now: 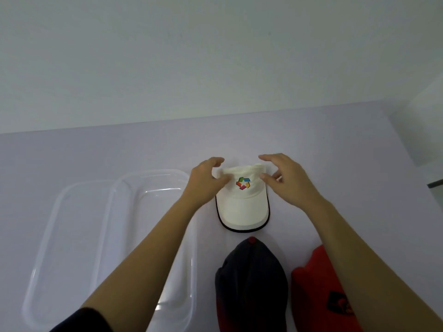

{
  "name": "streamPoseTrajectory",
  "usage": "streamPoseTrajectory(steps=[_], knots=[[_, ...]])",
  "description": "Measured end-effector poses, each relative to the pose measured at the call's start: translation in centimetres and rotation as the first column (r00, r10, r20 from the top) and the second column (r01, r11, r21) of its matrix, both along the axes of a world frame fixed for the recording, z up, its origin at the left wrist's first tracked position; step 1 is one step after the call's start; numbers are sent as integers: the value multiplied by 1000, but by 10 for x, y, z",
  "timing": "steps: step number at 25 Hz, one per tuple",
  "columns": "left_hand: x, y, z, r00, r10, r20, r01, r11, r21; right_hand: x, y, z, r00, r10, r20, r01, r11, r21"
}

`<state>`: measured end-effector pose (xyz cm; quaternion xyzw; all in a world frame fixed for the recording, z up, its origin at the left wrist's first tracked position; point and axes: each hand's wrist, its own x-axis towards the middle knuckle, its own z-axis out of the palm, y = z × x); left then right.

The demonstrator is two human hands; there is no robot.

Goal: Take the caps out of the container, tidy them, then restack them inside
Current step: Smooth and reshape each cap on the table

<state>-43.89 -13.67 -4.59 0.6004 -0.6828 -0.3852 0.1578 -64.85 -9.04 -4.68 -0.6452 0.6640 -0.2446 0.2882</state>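
Observation:
A white cap (242, 207) with a colourful logo and a dark-edged brim lies on the table, brim towards me. My left hand (206, 180) pinches the left side of its crown. My right hand (285, 180) hovers at the crown's right side, its thumb touching the fabric and its fingers spread above. Nearer to me lie a dark navy cap (251, 283) with a red button and a red cap (318, 293) with a black logo, partly hidden by my right forearm. The clear plastic container (119, 188) stands to the left with nothing in it.
The clear lid (52, 236) lies partly under the container on its left side. The pale table (335, 144) ends at a wall behind, and its right edge runs close to the red cap.

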Motion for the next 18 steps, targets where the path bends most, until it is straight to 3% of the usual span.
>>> streamPoseTrajectory(steps=[2,5,7,9,10,12,15,18], knots=[[5,-6,-3,992,-128,16,126,989,83,1,-11,-1,992,118,-41,-115,990,77],[-2,-8,-4,980,-155,-124,168,981,99,15,-20,-9,984,174,32,-177,972,155],[-5,-12,-3,975,-203,-95,210,976,63,18,-26,-10,976,152,-154,-122,975,187],[-4,-18,-4,956,-289,48,288,957,19,13,-30,-8,911,145,-387,-72,978,196],[-3,-19,-6,942,-315,116,317,948,-1,8,-31,-10,890,150,-431,-75,980,185],[1,-22,-10,943,-307,132,311,950,-14,0,-32,-14,914,190,-358,-133,975,176],[7,-23,-12,964,-261,47,260,965,43,-9,-33,-22,973,215,-86,-190,955,229],[4,-25,-12,945,-309,104,308,951,28,-17,-36,-23,982,163,-91,-143,971,191]])
